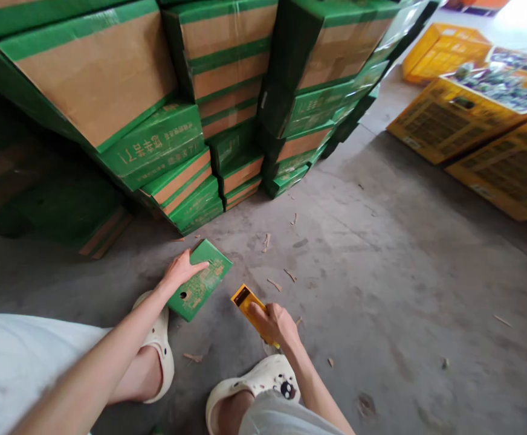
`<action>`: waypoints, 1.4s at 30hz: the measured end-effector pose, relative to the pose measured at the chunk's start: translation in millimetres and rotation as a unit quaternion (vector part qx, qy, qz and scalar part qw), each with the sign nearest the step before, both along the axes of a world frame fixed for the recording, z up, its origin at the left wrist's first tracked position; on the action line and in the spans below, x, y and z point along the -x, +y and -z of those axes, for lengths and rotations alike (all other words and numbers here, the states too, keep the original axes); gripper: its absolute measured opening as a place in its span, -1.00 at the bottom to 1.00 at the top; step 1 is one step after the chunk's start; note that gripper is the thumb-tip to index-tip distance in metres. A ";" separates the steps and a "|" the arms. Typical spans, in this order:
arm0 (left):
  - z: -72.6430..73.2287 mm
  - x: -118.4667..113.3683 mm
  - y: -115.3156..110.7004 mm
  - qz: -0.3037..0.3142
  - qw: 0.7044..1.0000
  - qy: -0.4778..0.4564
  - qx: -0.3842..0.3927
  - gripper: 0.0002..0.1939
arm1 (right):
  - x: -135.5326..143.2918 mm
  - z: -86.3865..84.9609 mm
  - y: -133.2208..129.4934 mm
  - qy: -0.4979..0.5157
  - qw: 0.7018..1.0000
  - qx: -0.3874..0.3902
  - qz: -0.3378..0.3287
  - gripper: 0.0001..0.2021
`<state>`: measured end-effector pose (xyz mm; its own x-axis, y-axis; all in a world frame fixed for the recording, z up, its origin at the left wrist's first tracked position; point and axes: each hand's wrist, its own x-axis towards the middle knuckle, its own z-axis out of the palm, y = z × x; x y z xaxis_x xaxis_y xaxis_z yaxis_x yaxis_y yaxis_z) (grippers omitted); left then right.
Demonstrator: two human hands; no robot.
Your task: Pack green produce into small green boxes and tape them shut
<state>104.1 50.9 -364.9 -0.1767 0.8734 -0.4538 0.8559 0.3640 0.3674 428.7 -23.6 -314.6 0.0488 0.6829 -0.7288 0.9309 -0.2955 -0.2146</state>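
Note:
My left hand (pixel 185 269) is closed on the upper left edge of a green cardboard box (pixel 205 279), thumb lying across its printed face. A round dark hole shows near the box's lower left corner. In my right hand (pixel 278 323) is what looks like a yellow tape dispenser (pixel 251 304), with a dark band at its far end. My fingers wrap its near part and hide much of it. The box and the dispenser are apart, both in front of my cream clogs (pixel 263 374).
Tall stacks of green and brown cardboard boxes (pixel 155 142) stand ahead and to the left. Yellow crates (pixel 436 118) stand at the right, one filled with greyish-green items. Small brown scraps (pixel 274 284) lie scattered on the grey concrete floor (pixel 381 290).

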 end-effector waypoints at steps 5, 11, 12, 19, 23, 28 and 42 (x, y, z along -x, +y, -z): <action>6.7 -22.7 -15.8 0.057 0.979 0.174 -0.092 0.20 | 7.2 3.5 1.7 0.055 0.998 -0.009 0.041 -0.36; 33.5 -57.5 -70.8 0.107 0.949 0.230 -0.186 0.05 | 9.3 11.3 -5.4 0.102 0.992 -0.010 0.077 -0.40; 36.2 -60.0 -78.2 0.130 0.945 0.225 -0.198 -0.02 | 8.6 11.7 -7.3 0.107 0.991 -0.011 0.079 -0.39; 48.8 -23.9 -115.7 0.450 0.861 0.178 -0.155 -0.22 | 2.8 11.6 -17.9 0.119 0.987 -0.038 0.097 -0.39; 37.9 -4.6 -109.2 0.552 0.811 0.135 -0.138 -0.29 | 0.0 12.2 -20.8 0.138 0.982 -0.054 0.115 -0.40; 18.9 -6.6 -86.6 0.499 0.827 0.184 -0.182 -0.25 | -2.4 10.2 -22.5 0.164 0.976 -0.048 0.136 -0.40; 2.9 2.5 -85.2 0.489 0.836 0.212 -0.129 -0.08 | -3.6 12.8 -26.1 0.177 0.975 -0.048 0.125 -0.39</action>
